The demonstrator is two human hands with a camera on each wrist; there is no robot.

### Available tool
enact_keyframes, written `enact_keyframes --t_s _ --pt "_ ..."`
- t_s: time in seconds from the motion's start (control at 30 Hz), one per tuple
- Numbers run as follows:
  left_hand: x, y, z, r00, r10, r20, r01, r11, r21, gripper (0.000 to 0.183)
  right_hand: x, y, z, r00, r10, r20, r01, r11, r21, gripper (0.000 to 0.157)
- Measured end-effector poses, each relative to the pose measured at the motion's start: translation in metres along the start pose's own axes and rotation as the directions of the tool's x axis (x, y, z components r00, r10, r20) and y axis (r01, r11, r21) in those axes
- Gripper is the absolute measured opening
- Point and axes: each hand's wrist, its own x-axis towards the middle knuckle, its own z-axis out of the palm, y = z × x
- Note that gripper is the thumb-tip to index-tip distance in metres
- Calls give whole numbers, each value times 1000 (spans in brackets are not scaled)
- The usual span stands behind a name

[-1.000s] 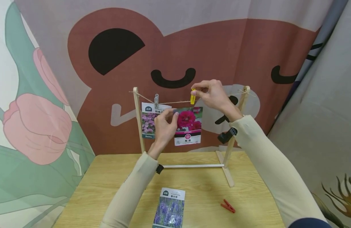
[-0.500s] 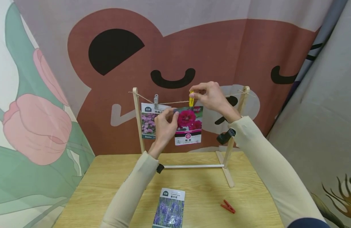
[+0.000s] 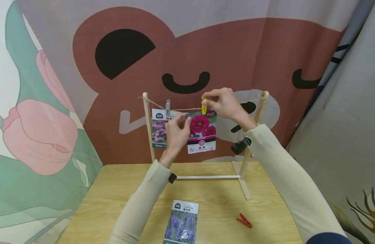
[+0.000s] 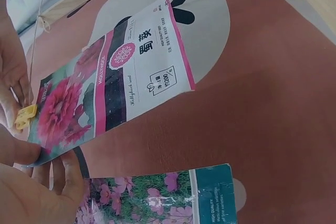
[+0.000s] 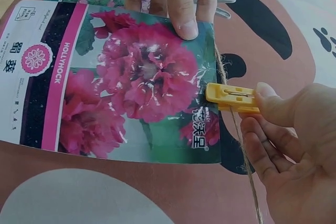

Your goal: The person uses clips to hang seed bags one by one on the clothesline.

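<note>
My left hand [image 3: 177,134] pinches the upper left corner of a hollyhock seed packet [image 3: 202,133], thumb in front. The packet hangs upright, its top edge beside the twine [image 5: 248,171]. In my right hand [image 3: 226,104], thumb and fingers pinch the handle end of a yellow clothespin [image 5: 231,96]. Its tip overlaps the packet's top edge and crosses the twine in the right wrist view. To the left, another flower seed packet [image 3: 159,131] hangs from the twine under a grey clothespin [image 3: 168,107], partly covered by my left hand.
A wooden stand [image 3: 244,167] with a white crossbar [image 3: 208,177] holds the twine between two posts. On the table [image 3: 120,189] lie a purple-flower seed packet [image 3: 181,222] in front and a red clothespin [image 3: 244,221] to its right. A printed curtain [image 3: 230,44] hangs behind.
My right hand has lowered the yellow clothespin slightly, and a little to the left, onto the hollyhock packet's top edge. The left hand keeps its pinch in nearly the same place.
</note>
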Motion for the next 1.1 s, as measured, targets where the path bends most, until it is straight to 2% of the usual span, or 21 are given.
enact_keyframes --t_s 0.47,0.93,1.1 --pt "4 7 2 1000 -6 -15 6 1000 -15 13 0 -1 0 1000 14 25 -13 1000 -10 24" --pt "2 2 6 995 50 -81 -57 994 -92 15 0 0 0 994 42 96 -43 999 4 32" --pt "1 2 5 995 56 -84 -65 992 -106 15 -2 0 2 994 51 101 -51 999 -3 37"
